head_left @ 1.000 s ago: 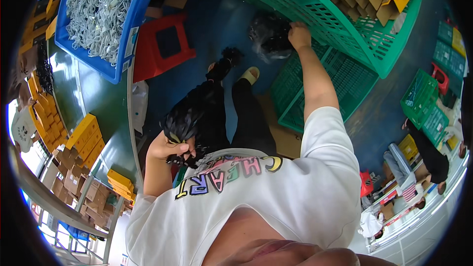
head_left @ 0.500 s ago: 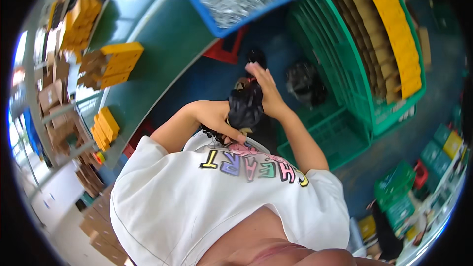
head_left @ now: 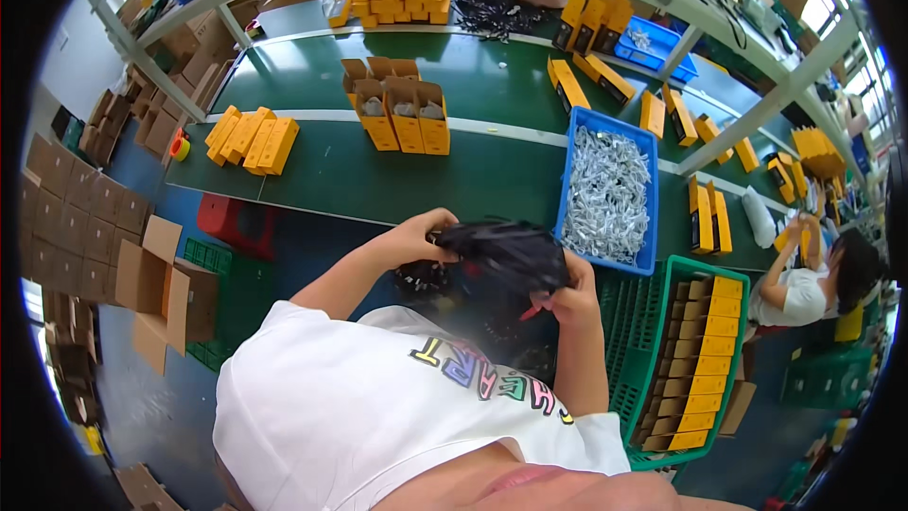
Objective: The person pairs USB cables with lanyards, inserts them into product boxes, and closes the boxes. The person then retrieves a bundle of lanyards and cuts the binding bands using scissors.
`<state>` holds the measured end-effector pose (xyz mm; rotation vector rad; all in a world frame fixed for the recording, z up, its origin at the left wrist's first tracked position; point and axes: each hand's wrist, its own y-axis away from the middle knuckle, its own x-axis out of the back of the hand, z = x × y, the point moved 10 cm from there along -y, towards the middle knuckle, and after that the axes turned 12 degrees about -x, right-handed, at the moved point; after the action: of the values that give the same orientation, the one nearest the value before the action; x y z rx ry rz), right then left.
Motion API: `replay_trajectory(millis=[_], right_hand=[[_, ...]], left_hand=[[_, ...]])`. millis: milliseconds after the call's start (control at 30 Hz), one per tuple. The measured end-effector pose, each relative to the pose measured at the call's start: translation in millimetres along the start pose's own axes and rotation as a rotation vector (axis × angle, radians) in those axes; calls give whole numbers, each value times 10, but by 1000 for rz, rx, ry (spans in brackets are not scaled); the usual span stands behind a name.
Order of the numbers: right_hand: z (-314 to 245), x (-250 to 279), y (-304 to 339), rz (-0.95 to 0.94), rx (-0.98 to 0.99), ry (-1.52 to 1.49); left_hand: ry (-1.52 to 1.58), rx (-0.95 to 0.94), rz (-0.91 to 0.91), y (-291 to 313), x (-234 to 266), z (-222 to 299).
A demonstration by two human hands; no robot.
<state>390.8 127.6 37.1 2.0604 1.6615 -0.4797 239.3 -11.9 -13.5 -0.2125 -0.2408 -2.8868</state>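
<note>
White short-sleeved T-shirt [head_left: 359, 397], multicoloured chest lettering, bare forearms

Both bare forearms reach forward, elbows bent; the left hand [head_left: 419, 235] and right hand [head_left: 567, 293] are curled closed, fingers gripping.

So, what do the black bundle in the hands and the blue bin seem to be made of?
The black bundle, held by the left hand and right hand, looks like thin glossy plastic film or bagged dark parts: it crumples and glints, but blur leaves it open. The blue bin looks like rigid moulded plastic, with a uniform colour and straight thin walls.
</note>
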Motion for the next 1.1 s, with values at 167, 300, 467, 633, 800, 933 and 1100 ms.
replay_trajectory(millis=[167, 300, 467, 633, 800, 933, 1100], right_hand=[[-378, -604, -483, -61, -65, 87], [-726, -1228, -848, -215, 64, 678], [-866, -1555, -1344, -213, 28, 1130], [-962, -1898, -1736, -436, 129, 1331], [-1150, -1434, -2175, -250, -95, 1131], [-1165, -1243, -2293, -230, -106, 1108], [-1064, -805, -2410, -51, -201, 746]], left_hand=[[21, -28, 332, 526, 457, 210], [-407, -152, 551, 848, 949, 348], [-739, 299, 297, 860, 1201, 576], [-261, -599, 380, -3, 1209, 715], [168, -441, 158, -691, 1313, 248], [219, -255, -148, -743, 1284, 10], [415, -72, -347, -611, 1421, 113]])
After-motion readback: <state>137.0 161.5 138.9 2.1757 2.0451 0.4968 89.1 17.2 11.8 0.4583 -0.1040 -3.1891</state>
